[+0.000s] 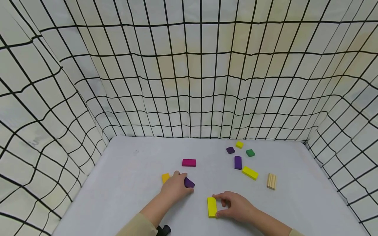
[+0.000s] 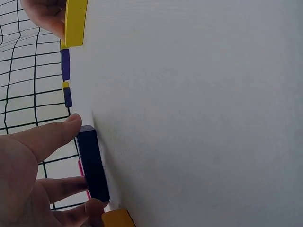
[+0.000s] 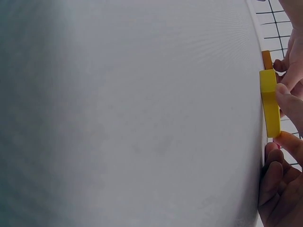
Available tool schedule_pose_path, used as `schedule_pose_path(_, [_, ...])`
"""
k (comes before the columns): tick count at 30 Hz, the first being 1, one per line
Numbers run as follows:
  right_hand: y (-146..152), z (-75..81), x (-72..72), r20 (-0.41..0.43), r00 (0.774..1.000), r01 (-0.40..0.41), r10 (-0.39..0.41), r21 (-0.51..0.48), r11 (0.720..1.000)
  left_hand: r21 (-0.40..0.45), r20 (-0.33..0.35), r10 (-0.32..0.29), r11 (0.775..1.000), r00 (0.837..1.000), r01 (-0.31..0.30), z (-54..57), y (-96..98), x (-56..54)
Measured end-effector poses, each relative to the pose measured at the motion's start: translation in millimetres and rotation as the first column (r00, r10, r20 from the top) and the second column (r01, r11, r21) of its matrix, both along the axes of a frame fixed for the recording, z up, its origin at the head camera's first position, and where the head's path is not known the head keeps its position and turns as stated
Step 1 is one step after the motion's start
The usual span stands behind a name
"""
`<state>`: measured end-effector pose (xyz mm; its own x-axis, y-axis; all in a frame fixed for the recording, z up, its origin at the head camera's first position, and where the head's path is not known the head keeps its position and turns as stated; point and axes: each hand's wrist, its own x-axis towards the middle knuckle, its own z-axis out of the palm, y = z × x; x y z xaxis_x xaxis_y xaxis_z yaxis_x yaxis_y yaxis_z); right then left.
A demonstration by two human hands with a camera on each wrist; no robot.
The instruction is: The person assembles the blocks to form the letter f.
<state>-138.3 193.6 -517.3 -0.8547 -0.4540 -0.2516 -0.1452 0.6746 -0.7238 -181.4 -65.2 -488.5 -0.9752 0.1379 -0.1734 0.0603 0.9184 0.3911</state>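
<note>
Purple block (image 1: 189, 183) is at the left hand (image 1: 176, 186), near the middle of the white surface (image 1: 133, 203); the fingers of this hand are clamped on it, with the thumb at one end and other fingers at the opposite end, as the left wrist view shows; the hand covers a part of the block in the head view. Just beside this hand, on its left side, is an orange block (image 1: 165, 177), which is partly hidden; a magenta block (image 1: 189, 163) lies farther away, beyond the hand.

Yellow block (image 1: 212, 207) is at the right hand (image 1: 236, 207), in the nearer part of the surface; the thumb and the index finger pinch it, one near each end, and the other fingers are curled beside; whether this block touches the surface or is slightly lifted, I cannot tell.

Farther to the right lie a small dark block (image 1: 230, 150), a small yellow block (image 1: 239, 144), a green block (image 1: 250, 153), a second purple block (image 1: 238, 163), a long yellow block (image 1: 250, 173) and a ridged wooden piece (image 1: 271, 181); behind the surface rises a white wall with black netting (image 1: 201, 78).
</note>
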Motion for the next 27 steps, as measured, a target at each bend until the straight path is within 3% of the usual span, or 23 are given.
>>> schedule_pose_path(4, [-0.2,0.1,-0.1,0.0,1.0,-0.002,0.002,0.0,1.0,-0.021,-0.015,-0.039,0.999,0.999,0.039,0.5,-1.1,-0.2])
schedule_pose_path(12, [0.0,-1.5,-0.6,-0.005,1.0,-0.004,0.004,0.005,1.0,-0.01,-0.024,-0.185,0.983,0.982,0.185,2.1,-4.5,-1.7])
schedule_pose_path(20, [0.7,-2.1,0.0,-0.022,1.0,-0.003,0.003,0.015,1.0,-0.015,0.008,-0.123,0.992,0.992,0.123,2.5,-3.2,-6.0])
schedule_pose_path(27, [0.8,-1.9,-0.4,-0.022,1.0,-0.011,0.012,0.018,1.0,-0.004,-0.023,-0.141,0.99,0.99,0.141,2.3,-3.9,-5.3])
